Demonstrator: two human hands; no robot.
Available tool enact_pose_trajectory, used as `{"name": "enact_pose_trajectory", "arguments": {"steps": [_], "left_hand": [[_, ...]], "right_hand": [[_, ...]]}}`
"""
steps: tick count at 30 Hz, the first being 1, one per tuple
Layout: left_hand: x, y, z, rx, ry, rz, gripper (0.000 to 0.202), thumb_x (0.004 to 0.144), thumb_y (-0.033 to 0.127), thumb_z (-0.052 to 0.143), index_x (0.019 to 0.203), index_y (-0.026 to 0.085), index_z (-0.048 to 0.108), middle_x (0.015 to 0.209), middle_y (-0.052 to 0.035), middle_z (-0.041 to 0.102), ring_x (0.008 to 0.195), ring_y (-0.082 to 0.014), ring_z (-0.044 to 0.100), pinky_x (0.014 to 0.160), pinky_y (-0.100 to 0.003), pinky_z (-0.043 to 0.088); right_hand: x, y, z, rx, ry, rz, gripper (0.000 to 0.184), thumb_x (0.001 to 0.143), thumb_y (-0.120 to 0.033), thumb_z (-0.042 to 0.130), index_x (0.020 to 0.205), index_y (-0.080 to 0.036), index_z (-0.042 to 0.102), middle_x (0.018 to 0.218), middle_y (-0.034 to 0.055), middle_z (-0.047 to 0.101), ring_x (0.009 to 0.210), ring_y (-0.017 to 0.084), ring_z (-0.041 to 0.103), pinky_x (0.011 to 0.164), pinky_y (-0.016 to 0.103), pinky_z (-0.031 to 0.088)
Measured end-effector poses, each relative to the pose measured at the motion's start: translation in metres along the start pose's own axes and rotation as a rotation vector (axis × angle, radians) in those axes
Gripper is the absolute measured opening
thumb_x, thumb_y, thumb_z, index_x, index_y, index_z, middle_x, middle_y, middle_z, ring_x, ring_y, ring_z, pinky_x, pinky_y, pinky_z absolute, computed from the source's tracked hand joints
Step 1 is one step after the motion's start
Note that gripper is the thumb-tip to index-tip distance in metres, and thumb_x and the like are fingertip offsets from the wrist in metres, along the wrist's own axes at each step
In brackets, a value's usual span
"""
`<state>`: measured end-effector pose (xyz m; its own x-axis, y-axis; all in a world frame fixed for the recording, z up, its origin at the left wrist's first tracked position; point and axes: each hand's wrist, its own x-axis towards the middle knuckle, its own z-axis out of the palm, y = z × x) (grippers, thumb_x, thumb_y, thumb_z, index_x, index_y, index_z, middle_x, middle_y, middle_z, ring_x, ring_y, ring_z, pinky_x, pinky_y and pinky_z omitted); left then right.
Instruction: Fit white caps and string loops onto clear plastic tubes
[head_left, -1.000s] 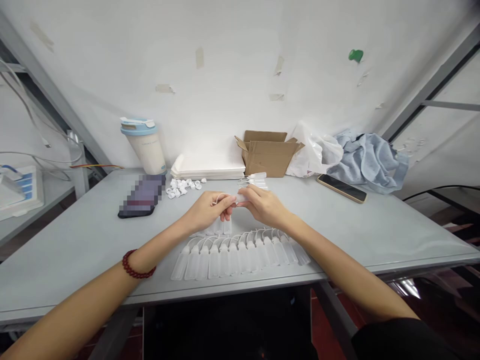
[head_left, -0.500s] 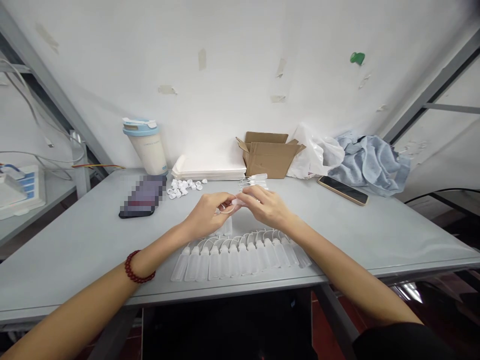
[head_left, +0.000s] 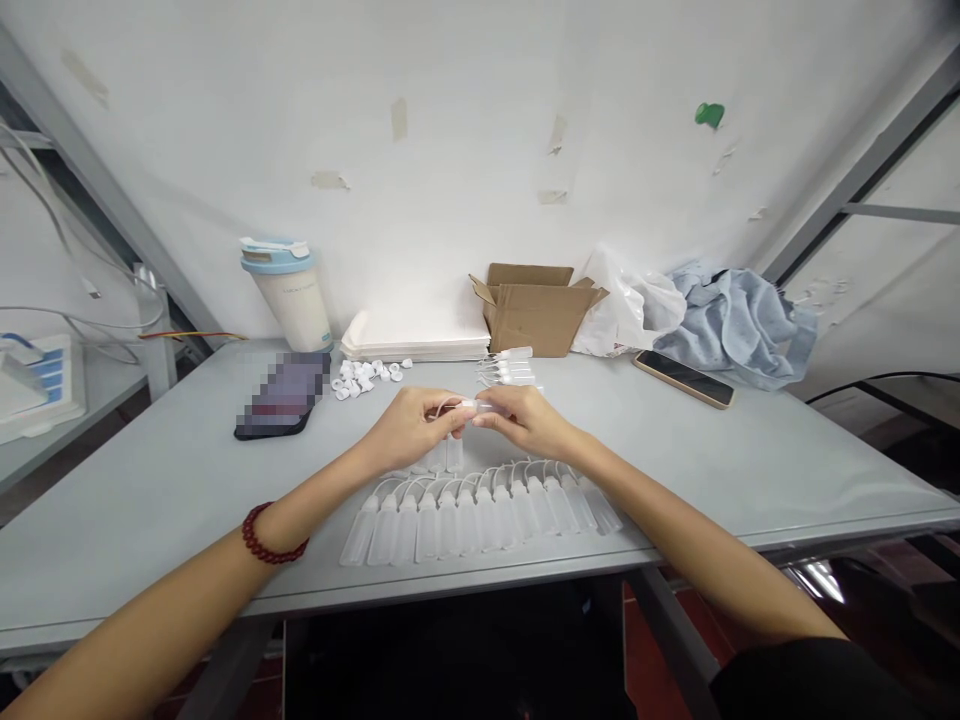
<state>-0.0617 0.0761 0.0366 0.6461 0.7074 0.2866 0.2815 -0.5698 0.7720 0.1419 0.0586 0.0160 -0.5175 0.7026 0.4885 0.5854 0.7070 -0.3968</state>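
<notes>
Between my hands, just above the table, is a small translucent plastic squeeze bottle [head_left: 484, 407] lying sideways. My left hand [head_left: 411, 428] pinches its white cap end, from which a thin white curved strip loops by the fingers. My right hand [head_left: 534, 422] is closed around the bottle's body and covers most of it. Below the hands, a row of similar bottles [head_left: 450, 525] with curved white strips lies along the front of the table. A few more bottles [head_left: 454, 453] lie partly hidden beneath my left hand.
Beyond my hands lie several bottles [head_left: 514, 370] and a pile of loose white caps [head_left: 364, 377]. At the back stand a cup [head_left: 292, 300], a white stack [head_left: 416, 335], a cardboard box [head_left: 536, 315] and a plastic bag [head_left: 626, 305]. A phone [head_left: 686, 380] and blue cloth [head_left: 739, 325] are at right.
My right hand's fingers have shifted back to the right along the bottle, so more of its cap end shows. The left hand has barely moved. The view has shifted slightly.
</notes>
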Motion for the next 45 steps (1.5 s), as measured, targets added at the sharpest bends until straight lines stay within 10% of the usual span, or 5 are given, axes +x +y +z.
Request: {"name": "enact_pose_trajectory", "arguments": {"steps": [9,20,33,45], "left_hand": [[0.005,-0.007,0.0,-0.485,-0.13,-0.337,0.035,0.084,0.044,0.056,0.066,0.013,0.061,0.061,-0.0026,0.059,0.054,-0.0136,0.057,0.055,-0.027,0.046],[-0.002,-0.014,0.008,0.496,0.107,0.351,0.028,0.095,0.026,0.04,0.076,0.015,0.058,0.066,-0.0033,0.057,0.056,-0.0137,0.049,0.055,-0.026,0.036],[0.018,-0.11,-0.063,0.981,0.136,0.04,0.029,0.084,0.014,0.044,0.101,0.013,0.067,0.096,-0.0148,0.065,0.099,-0.0308,0.053,0.09,-0.045,0.042],[0.02,-0.099,-0.056,1.001,0.046,0.039,0.026,0.088,0.023,0.045,0.097,0.012,0.068,0.096,-0.016,0.068,0.102,-0.0318,0.052,0.09,-0.046,0.041]], "right_hand": [[-0.001,0.004,0.003,-0.144,0.141,-0.068,0.041,0.098,-0.048,0.034,0.092,-0.015,0.059,0.077,0.0076,0.06,0.064,0.016,0.051,0.058,0.027,0.038],[0.004,-0.004,-0.005,0.441,-0.065,0.342,0.041,0.091,-0.048,0.046,0.071,-0.015,0.057,0.06,-0.0036,0.04,0.057,0.01,0.035,0.056,0.025,0.03],[0.002,0.083,-0.015,-0.22,0.271,0.331,0.022,0.086,-0.025,0.052,0.102,-0.017,0.065,0.099,0.0105,0.069,0.089,0.024,0.062,0.075,0.035,0.048],[0.004,0.089,-0.009,-0.313,0.291,0.305,0.018,0.083,-0.023,0.057,0.098,-0.016,0.063,0.1,0.0122,0.069,0.094,0.028,0.057,0.085,0.042,0.045]]}}
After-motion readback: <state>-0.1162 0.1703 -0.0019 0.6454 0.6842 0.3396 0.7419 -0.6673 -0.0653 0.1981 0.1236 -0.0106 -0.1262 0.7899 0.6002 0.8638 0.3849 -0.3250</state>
